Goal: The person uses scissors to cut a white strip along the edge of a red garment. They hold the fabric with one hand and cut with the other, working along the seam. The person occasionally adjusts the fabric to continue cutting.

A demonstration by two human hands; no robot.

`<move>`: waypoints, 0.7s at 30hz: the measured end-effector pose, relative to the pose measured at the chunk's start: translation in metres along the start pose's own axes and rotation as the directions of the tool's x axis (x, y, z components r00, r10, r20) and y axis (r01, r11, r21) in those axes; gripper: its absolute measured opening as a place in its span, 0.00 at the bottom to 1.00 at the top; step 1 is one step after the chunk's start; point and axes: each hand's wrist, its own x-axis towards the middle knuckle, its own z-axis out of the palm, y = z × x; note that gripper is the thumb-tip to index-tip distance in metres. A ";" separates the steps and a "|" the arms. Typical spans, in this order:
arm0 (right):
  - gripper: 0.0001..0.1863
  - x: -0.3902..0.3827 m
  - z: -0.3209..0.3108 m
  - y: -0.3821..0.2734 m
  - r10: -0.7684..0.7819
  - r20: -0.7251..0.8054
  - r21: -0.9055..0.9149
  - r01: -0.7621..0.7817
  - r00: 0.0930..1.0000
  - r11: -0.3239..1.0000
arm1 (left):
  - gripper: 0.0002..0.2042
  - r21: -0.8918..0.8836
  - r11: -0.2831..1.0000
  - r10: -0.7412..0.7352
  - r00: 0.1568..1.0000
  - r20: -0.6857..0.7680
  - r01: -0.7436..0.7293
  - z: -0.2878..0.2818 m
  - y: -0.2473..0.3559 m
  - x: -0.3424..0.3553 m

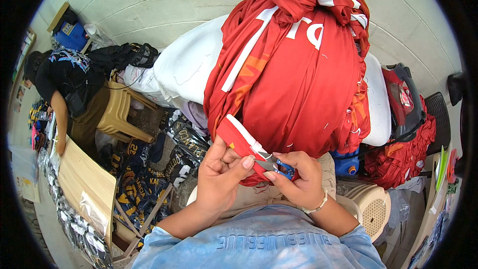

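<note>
My left hand pinches a folded edge of red fabric with a white strip along it, thumb on top. In my right hand is a pair of thread snips with blue handles. Their metal blades lie against the fabric edge, close to my left thumb. Whether the blades are closed on a thread is too small to tell. Just beyond both hands, a large heap of red jersey cloth with white lettering and orange patterns is draped over a white rounded surface.
At the left, a person in black works at a wooden-topped table. Near them are a tan plastic chair and bagged dark garments. On the right are a beige stool, more red cloth and a dark-framed bag.
</note>
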 end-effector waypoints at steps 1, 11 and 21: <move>0.16 0.000 -0.001 -0.001 0.006 0.006 -0.005 -0.006 1.000 1.000 | 0.29 0.000 1.000 0.001 1.000 -0.001 -0.001 0.000 0.000 0.000; 0.17 0.000 -0.005 -0.001 -0.005 0.039 -0.029 0.006 0.999 1.000 | 0.30 0.003 1.000 -0.012 1.000 0.002 0.012 0.002 -0.001 -0.001; 0.17 0.001 -0.006 -0.003 0.004 0.050 -0.005 -0.003 0.999 1.000 | 0.31 -0.007 1.000 -0.024 0.999 0.031 0.024 0.004 0.001 -0.003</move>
